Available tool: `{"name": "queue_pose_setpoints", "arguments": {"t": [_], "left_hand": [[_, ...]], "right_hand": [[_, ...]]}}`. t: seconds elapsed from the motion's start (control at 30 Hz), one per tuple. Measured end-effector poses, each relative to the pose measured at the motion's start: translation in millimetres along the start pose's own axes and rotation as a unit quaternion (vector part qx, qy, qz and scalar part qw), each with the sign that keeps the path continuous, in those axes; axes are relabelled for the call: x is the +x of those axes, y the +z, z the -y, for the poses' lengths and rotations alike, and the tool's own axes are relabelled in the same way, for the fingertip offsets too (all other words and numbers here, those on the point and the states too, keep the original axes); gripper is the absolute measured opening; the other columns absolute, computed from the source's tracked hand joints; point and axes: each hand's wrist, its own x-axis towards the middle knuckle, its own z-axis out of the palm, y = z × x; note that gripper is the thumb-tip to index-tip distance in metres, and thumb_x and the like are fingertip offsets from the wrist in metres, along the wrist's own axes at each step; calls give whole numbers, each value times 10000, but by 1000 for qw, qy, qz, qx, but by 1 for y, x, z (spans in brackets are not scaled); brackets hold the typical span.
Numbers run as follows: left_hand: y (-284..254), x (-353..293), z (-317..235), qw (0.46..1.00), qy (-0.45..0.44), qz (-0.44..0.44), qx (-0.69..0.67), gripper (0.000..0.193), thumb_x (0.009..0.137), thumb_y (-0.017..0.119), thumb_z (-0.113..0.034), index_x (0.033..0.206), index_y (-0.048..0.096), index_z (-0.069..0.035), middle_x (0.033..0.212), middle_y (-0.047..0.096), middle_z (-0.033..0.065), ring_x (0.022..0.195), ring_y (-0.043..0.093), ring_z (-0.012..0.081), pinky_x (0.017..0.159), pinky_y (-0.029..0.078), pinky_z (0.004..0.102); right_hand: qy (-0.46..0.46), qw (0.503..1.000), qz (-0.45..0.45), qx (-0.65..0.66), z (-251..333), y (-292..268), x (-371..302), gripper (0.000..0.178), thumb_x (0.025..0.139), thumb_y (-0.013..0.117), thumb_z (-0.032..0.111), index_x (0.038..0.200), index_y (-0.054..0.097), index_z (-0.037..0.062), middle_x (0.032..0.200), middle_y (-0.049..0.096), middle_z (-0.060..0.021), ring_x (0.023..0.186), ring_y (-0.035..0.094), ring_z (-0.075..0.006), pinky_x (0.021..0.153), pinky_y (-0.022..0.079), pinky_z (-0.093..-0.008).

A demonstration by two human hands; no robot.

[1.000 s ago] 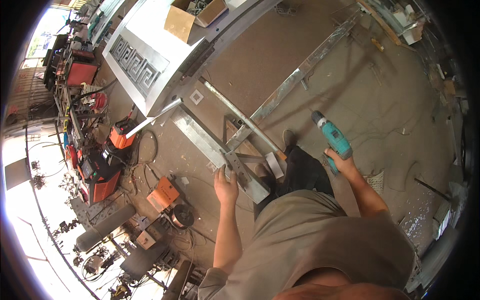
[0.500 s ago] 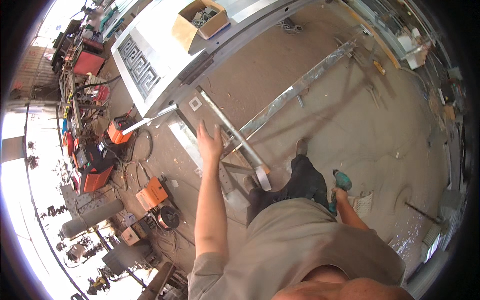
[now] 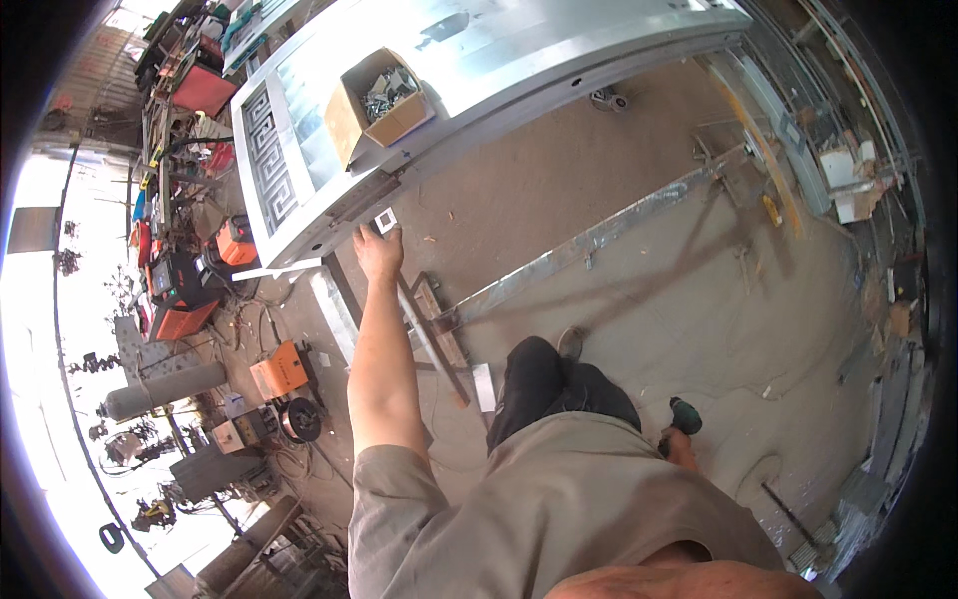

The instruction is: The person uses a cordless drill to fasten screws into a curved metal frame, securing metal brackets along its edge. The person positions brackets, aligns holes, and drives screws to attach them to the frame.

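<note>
Grey metal makes up the cylinder (image 3: 165, 391) lying at the near left, and farther back from it stands a black-and-orange machine (image 3: 184, 317). To the right of these, an orange machine (image 3: 279, 370) sits on the floor, with a dark wire spool (image 3: 299, 420) just beside it on the near side. Beyond them, on the far side, a broad silvery panel (image 3: 489, 60) stretches from left to right, its left end bearing a key-pattern inset (image 3: 267, 165). On the panel, close to its near edge, stands an open cardboard box (image 3: 407, 122) with small metal parts (image 3: 389, 88) in it.

The left hand (image 3: 379, 254) reaches out below that box to the near edge of the panel; its thumb is spread from its fingers, and nothing shows in its grasp. Whether the fingertips touch the edge, I cannot tell. A white square ring (image 3: 378, 222) appears just past the fingers. From near the wrist, a slim metal bar (image 3: 431, 341) slants nearer and rightward, toward a white strip (image 3: 483, 387). Farther right, a long metal beam (image 3: 619, 226) runs away toward the far right.

At the near right, the right hand (image 3: 677, 447) is closed around a green drill (image 3: 685, 415), beside the body; the separate fingers are too small to make out. Rightmost, a dark rod (image 3: 791, 512) slants near the floor's edge.
</note>
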Motion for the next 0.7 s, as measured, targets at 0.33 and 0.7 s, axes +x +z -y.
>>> {"name": "queue_pose_setpoints", "arguments": {"t": [0.33, 0.7], "left_hand": [[49, 15, -28, 987, 1, -90, 136, 755, 902, 722, -457, 1447, 512, 21, 1515, 464, 313, 1454, 394, 457, 1224, 278, 549], [42, -12, -100, 975, 213, 22, 55, 599, 920, 709, -369, 1446, 569, -121, 1482, 566, 141, 1420, 485, 318, 1218, 310, 516]], "right_hand": [[-199, 969, 61, -136, 134, 25, 17, 137, 842, 692, 97, 777, 571, 88, 700, 557, -76, 599, 564, -242, 572, 470, -395], [-150, 980, 48, -119, 318, 133, -45, 111, 864, 679, 121, 934, 663, 36, 761, 600, -72, 654, 592, -234, 639, 473, -364]]}}
